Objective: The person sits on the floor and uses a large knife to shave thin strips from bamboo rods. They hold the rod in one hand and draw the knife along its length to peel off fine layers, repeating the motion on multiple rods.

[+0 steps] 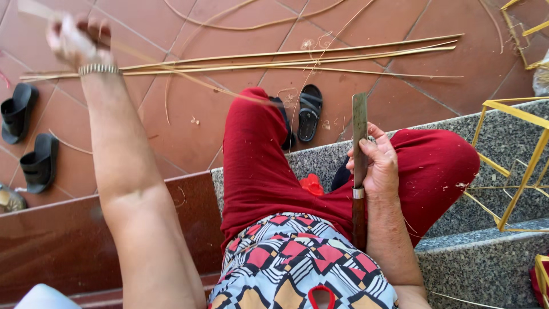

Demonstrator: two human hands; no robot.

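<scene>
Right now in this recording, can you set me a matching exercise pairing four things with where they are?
Things:
1. knife
2. thin strip
3. long bamboo strips
4. yellow frame

Places:
A. lying on the tiled floor
B. on the stone step at the right
C. in the right hand
D. pulled up by the left hand

Pairs: 1-C, 2-D, 3-A, 4-B

Left hand (pixel 77 37) raised, fingers closed on a thin bamboo strip (pixel 189 77) running down to the red-trousered knee (pixel 251 114). Right hand (pixel 377 166) closed around a knife (pixel 359 149), blade upright, wooden handle along the forearm. Long bamboo strips (pixel 297 57) lie on the tiled floor (pixel 171 114), sandals (pixel 309 111) beside them. Yellow frame (pixel 514 154) on the granite step's right edge.
</scene>
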